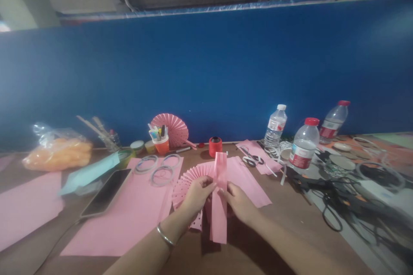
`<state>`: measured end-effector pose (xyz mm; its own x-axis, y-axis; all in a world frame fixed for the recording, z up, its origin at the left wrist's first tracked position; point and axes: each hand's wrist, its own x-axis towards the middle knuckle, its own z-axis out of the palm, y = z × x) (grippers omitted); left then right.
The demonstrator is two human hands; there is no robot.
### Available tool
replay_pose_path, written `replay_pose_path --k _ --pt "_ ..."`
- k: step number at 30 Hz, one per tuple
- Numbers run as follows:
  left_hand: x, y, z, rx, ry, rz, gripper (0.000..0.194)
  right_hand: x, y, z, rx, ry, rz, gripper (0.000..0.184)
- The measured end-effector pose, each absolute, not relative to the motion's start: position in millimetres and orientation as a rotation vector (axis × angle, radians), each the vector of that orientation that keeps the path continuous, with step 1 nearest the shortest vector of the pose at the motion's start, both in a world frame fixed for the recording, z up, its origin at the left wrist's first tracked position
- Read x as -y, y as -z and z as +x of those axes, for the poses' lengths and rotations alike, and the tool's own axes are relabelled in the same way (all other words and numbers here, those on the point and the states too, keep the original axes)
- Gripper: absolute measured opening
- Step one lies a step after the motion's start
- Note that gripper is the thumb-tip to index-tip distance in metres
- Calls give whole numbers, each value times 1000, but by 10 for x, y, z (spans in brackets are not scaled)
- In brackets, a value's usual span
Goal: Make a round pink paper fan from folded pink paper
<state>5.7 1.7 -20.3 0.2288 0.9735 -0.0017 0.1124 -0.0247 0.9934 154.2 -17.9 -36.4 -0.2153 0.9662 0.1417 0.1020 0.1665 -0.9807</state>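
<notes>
Between my two hands stands a folded strip of pink paper (220,215), its length running away from me. My left hand (200,191) pinches the strip's left edge with thumb and fingers. On the opposite edge, my right hand (238,200) grips it, the thumb pressed on the front and the other fingers partly hidden behind. A pleated pink paper fan with dark dots (182,187) lies just beyond and under my left hand. Behind the strip, a pink sheet (248,180) rests on the table, and a red thread spool (215,147) stands farther back.
On the left are a phone (106,193), a large pink sheet (129,219), tape rolls (162,175) and a cup of pens (160,144). Scissors (253,160), water bottles (303,146) and tangled cables (329,197) lie rightward. A blue partition (206,73) closes off the back.
</notes>
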Motion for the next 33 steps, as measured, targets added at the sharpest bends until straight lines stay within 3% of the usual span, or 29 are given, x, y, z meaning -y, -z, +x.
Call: replay_pose_path --k 8,16,22,26,29,33 --pt "-3 260 105 -1074 -950 1252 21 189 346 1562 1498 -725 -1320 21" --pt "-4 292 99 -1181 -990 1254 12 308 288 1535 1720 -572 -1206 8" --pt "-60 331 71 -1105 -1029 1271 9 322 262 1534 1841 -578 -999 10" --pt "-21 261 82 -1026 -1061 1245 32 291 286 1538 1785 -639 -1017 9" --pt "16 198 93 -1001 -973 1301 34 253 341 1524 1635 -758 -1094 3" --pt "1 208 91 -1132 -1013 1414 29 196 414 1489 1396 -1020 -1131 19"
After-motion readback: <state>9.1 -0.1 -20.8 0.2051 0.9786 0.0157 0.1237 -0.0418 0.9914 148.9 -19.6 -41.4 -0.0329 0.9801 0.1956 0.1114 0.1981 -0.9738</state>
